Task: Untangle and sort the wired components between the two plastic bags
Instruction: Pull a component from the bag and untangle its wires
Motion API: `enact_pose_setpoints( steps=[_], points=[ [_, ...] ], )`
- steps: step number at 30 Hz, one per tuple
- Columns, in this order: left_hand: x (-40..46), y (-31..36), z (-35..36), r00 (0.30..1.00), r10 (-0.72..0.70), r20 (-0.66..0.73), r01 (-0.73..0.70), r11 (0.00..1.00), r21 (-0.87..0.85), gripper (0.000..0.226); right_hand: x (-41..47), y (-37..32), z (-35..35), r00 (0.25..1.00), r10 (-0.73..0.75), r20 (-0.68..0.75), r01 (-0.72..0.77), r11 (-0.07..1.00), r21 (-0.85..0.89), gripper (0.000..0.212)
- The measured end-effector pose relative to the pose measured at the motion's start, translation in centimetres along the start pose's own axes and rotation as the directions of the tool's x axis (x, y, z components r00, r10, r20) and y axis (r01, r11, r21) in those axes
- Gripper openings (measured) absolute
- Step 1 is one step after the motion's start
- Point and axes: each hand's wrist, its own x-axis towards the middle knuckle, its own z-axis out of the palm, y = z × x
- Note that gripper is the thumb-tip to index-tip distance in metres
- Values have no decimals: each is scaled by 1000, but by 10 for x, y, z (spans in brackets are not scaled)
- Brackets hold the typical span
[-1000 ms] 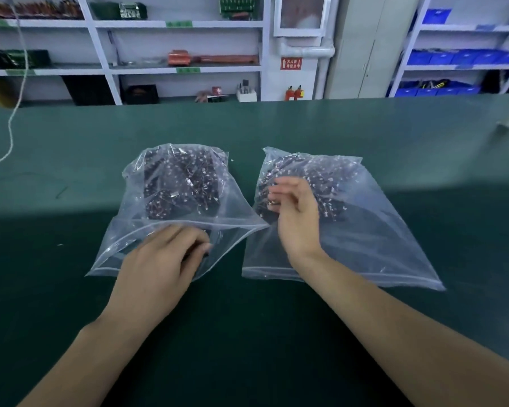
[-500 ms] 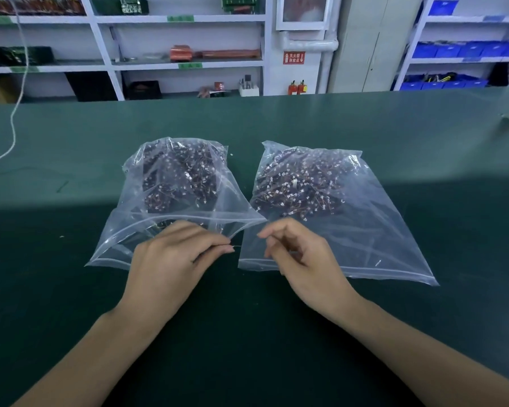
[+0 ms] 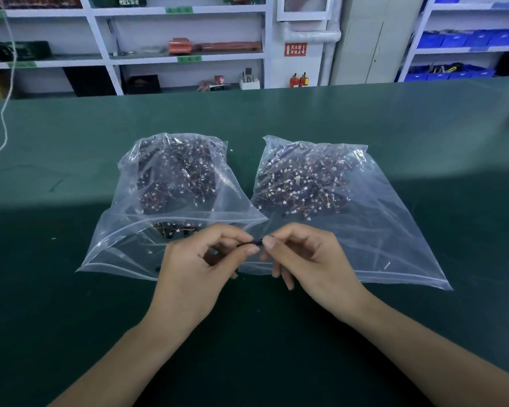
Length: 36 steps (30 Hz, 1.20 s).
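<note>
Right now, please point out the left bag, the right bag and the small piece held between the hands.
left bag (image 3: 124, 248): head view, clear front part.
right bag (image 3: 394, 242): head view, clear front part.
small dark component (image 3: 254, 241): head view, its middle, between both hands' fingertips.

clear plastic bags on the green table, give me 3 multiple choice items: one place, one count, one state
1. Where do the hands meet?
A. over the near edges of the bags
B. at the table's far edge
C. inside the right bag

2. How many clear plastic bags lie on the green table?
A. one
B. two
C. four

3. What do the hands hold?
A. nothing
B. a bag corner
C. a small dark wired component

A: left hand and right hand meet between the bag mouths.
B: left bag, right bag, table.
C: component pinched between both.
</note>
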Motion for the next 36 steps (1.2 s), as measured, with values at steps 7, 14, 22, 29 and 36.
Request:
enact_pose_setpoints(
  steps=[7, 14, 22, 29, 36],
  points=[
    [-8, 3, -2, 983, -154, 102, 170, 972, -164, 10, -2, -1, 4, 1000, 1, -26, -1, 1000, 8, 15],
    [-11, 5, -4, 988, -138, 67, 142, 987, -73, 18, -4, -3, 8, 999, -5, -52, 4, 1000, -29, 15],
    [-14, 6, -3, 995, -80, 59, 82, 996, -39, 17, -4, -2, 8, 998, 16, -62, -20, 997, -70, 12],
    [-12, 7, -4, 997, -64, 49, 65, 998, -13, 17, -5, -3, 7, 998, 36, -48, -39, 997, -64, 17],
    [-11, 7, -5, 997, -68, 44, 68, 998, 7, 18, -4, -3, 7, 999, 28, -35, -30, 998, -46, 16]
  ],
)
